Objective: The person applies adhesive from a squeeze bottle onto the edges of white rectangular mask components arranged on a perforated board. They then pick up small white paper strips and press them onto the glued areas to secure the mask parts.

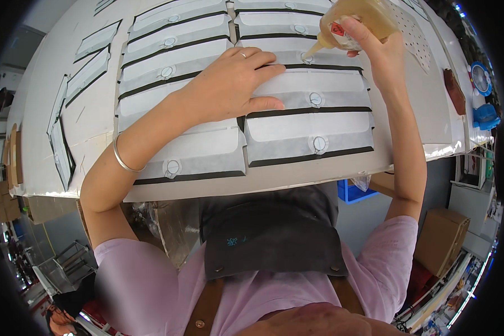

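Note:
Flat white-and-grey panels with black edges (308,126) lie in two overlapping columns on the table. Each has a small round clear spot (315,100) near its lower edge. My right hand (382,49) grips a clear squeeze bottle (368,15) of yellowish liquid, tilted so that its narrow nozzle points down left. The nozzle tip is at the round spot (307,57) of a panel in the right column; whether it touches cannot be made out. My left hand (235,84) lies over the panels left of the nozzle, fingers apart, holding nothing and covering part of both columns.
More black-edged pieces (61,148) lie at the table's left. A perforated sheet (411,36), a dark red-brown object (454,92), a small blue fan (480,78) and a blue container (486,116) are on the right. A cardboard box (443,242) stands below the table.

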The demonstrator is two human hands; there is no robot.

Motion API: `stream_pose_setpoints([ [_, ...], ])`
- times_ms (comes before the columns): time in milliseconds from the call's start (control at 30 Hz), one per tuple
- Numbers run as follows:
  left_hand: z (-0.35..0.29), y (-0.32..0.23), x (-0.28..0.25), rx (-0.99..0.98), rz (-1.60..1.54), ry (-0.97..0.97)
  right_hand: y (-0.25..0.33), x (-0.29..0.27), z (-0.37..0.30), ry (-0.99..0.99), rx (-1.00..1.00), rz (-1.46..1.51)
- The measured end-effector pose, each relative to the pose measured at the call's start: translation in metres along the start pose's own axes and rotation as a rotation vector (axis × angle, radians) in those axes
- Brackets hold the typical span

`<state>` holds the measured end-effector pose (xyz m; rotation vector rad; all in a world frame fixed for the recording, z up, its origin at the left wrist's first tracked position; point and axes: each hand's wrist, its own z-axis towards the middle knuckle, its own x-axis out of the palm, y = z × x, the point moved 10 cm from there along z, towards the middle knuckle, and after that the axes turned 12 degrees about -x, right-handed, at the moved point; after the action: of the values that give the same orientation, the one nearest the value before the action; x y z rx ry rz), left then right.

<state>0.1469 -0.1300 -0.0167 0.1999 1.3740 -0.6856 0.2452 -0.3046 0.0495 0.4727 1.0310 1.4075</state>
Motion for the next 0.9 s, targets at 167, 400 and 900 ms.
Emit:
stream_pose_setpoints([
  [167,-0.007,0.002,0.008,0.043,0.001,-0.081,-0.010,-0.007,0.002,0.082,-0.094,-0.070],
  [400,-0.008,0.007,0.008,0.013,-0.029,-0.103,-0.011,-0.018,-0.003,0.053,-0.114,-0.106],
  [900,-0.007,0.009,0.009,-0.003,-0.036,-0.082,0.009,0.000,-0.014,0.185,-0.277,-0.241],
])
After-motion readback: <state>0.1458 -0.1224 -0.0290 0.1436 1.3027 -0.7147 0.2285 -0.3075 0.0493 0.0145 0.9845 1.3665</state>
